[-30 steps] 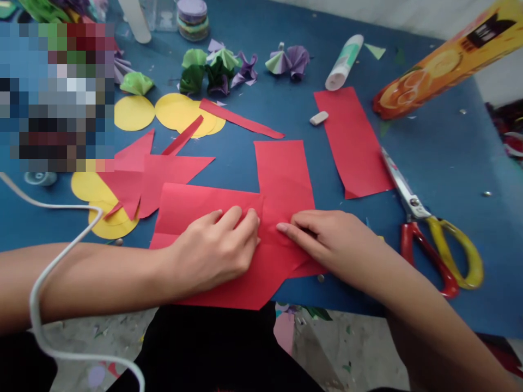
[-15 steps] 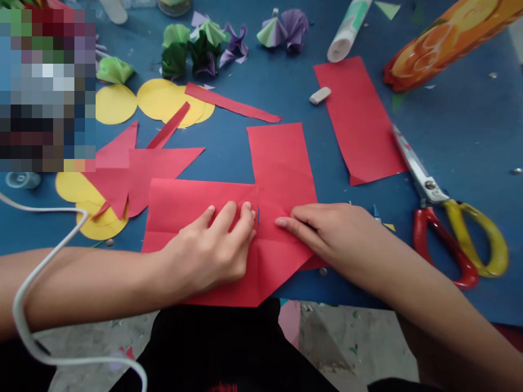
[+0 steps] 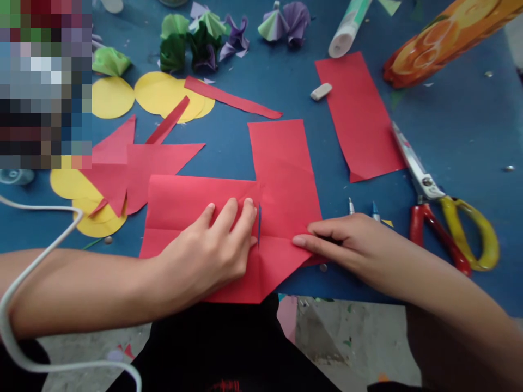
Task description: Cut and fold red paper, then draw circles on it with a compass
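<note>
A creased sheet of red paper [image 3: 286, 163] lies on the blue table in front of me, with a slit at its middle. My left hand [image 3: 212, 239] rests on the sheet's left half, fingers bent and apart, fingertips pressing it down near the slit. At the right edge my right hand [image 3: 343, 237] pinches the paper between thumb and fingers. Red-and-yellow-handled scissors [image 3: 427, 182] lie just right of that hand. Pen tips [image 3: 351, 206] poke out from behind its knuckles.
Another red paper piece [image 3: 363, 120], an eraser [image 3: 321, 91], a glue stick [image 3: 347, 32] and an orange packet [image 3: 433, 49] lie beyond. Left are cut red shapes [image 3: 155, 163], yellow circles [image 3: 112, 98] and folded paper fans [image 3: 174, 43]. A white cable [image 3: 36, 261] crosses my left forearm.
My right hand has slid right and slightly toward me along the paper's edge, still pinching. Pen tips show more behind it. My left hand has stayed almost in place.
</note>
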`<action>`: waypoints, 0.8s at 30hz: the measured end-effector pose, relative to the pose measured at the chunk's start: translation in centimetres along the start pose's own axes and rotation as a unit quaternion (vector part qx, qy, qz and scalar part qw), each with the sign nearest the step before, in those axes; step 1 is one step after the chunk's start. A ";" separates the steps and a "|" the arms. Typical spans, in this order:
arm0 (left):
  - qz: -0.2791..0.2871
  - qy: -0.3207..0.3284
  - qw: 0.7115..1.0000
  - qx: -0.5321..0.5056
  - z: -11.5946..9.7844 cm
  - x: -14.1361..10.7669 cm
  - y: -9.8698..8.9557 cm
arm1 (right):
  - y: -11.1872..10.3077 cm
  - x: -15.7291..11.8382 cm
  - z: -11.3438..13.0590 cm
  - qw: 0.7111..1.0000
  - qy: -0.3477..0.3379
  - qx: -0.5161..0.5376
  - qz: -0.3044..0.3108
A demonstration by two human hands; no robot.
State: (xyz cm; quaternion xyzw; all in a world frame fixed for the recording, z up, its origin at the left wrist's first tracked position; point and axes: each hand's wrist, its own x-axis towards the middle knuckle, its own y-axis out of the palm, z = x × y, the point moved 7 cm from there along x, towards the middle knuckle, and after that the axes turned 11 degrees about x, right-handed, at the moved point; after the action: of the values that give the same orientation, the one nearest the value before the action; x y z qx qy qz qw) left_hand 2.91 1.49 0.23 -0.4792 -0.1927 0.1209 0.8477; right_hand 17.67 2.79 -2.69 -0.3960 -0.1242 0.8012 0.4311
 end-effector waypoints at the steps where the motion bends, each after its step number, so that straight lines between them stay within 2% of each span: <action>1: 0.000 0.001 1.000 0.000 0.0 0.0 0.0 | -0.1 0.0 -0.1 1.000 -0.001 0.000 -0.004; 8: 0.013 -0.002 1.000 -0.010 0.3 0.1 0.1 | -0.4 -0.6 -0.2 0.998 0.018 0.021 -0.051; 14: 0.109 -0.009 0.988 -0.105 0.5 -0.6 1.0 | 1.0 -1.6 -0.5 0.990 0.081 0.109 -0.024; 24: 0.120 -0.029 0.984 -0.125 0.2 -1.3 1.5 | 4.2 -2.3 0.9 0.962 0.128 0.241 0.031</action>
State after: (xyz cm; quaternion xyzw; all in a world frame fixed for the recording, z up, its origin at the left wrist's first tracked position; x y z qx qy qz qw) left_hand 1.60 1.85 -1.25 -0.5977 -0.1718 0.2101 0.7544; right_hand 15.25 -1.36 -3.16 -0.3831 0.1409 0.7632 0.5010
